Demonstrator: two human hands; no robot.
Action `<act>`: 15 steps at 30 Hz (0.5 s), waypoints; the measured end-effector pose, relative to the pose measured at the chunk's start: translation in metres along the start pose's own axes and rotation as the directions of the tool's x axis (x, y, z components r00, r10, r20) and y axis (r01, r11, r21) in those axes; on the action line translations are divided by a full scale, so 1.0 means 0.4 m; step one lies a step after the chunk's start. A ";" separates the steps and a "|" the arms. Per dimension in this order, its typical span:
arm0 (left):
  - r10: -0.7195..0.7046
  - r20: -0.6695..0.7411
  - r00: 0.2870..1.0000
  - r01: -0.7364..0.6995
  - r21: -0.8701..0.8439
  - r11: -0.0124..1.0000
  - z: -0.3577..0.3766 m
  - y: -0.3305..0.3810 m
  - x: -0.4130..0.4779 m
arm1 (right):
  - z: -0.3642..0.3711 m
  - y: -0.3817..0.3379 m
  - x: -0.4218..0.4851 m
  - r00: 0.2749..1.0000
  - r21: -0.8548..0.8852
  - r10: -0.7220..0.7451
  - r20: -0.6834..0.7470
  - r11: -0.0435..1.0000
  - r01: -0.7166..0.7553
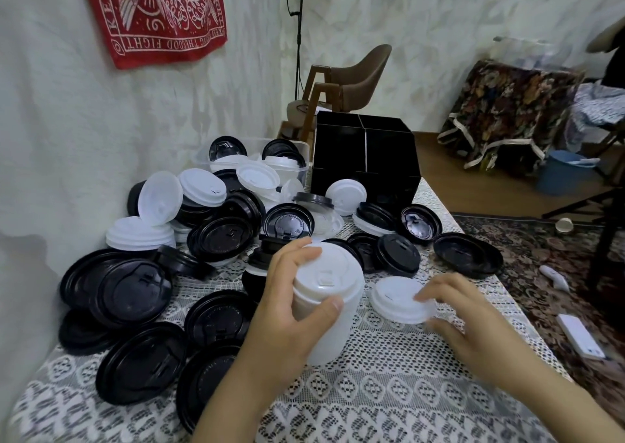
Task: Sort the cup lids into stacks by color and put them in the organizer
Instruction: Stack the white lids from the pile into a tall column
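Dozens of black cup lids cover the left of the lace-clothed table. At centre, the left hand wraps around a tall white lid stack, its long axis roughly upright. Just right of it a single white lid lies flat, its right rim pinched by the right hand, the nearer one. The black organizer stands beyond both hands, at the far edge.

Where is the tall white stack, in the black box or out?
Out. The left hand grips the white stack well in front of the black organizer, apart from it.
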State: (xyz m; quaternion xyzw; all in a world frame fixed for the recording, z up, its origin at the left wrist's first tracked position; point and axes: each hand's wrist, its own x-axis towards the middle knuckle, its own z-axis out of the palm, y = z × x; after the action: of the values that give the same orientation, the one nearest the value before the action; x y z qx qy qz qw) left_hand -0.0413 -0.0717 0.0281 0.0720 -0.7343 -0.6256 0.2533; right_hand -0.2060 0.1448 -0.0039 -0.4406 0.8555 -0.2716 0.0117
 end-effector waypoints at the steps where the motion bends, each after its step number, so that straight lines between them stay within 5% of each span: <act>1: 0.001 0.000 1.000 -0.001 -0.002 1.000 0.000 0.000 0.000 | 0.006 0.002 -0.007 1.000 0.005 0.012 0.008 1.000 -0.012; 15: -0.001 0.007 1.000 0.001 -0.014 1.000 -0.004 -0.010 0.001 | 0.084 -0.053 0.019 0.967 -0.038 0.257 0.007 0.966 -0.256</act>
State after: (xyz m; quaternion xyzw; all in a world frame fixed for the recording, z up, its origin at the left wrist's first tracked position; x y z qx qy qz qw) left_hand -0.0419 -0.0741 0.0245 0.0683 -0.7309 -0.6310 0.2509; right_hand -0.1861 0.1139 -0.0207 -0.3281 0.9101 -0.2492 0.0437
